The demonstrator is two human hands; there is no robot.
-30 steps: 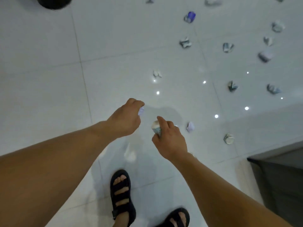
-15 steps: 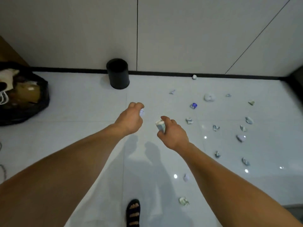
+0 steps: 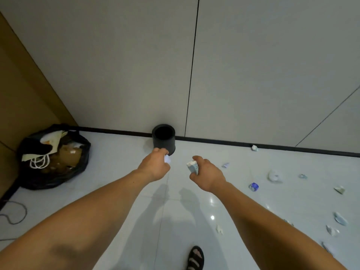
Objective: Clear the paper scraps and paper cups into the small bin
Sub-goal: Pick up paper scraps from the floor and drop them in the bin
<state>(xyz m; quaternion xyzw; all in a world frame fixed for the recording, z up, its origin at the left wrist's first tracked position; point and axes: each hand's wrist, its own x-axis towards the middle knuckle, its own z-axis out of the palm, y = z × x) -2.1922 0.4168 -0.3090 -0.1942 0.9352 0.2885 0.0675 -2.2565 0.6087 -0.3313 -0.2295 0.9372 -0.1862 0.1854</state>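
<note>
Right grip [image 3: 207, 175] clenches crushed cup [image 3: 192, 167], long axis near upright; left grip [image 3: 154, 167] pinches scrap [image 3: 167, 158].

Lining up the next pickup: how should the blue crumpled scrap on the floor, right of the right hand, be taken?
Pinch the blue scrap across its bunched middle, coming straight down from above. It lies as a rounded wad on the flat floor, apart from other scraps, with no edge to slide under. The right hand grips crumpled paper, so likely empty it first.
</note>
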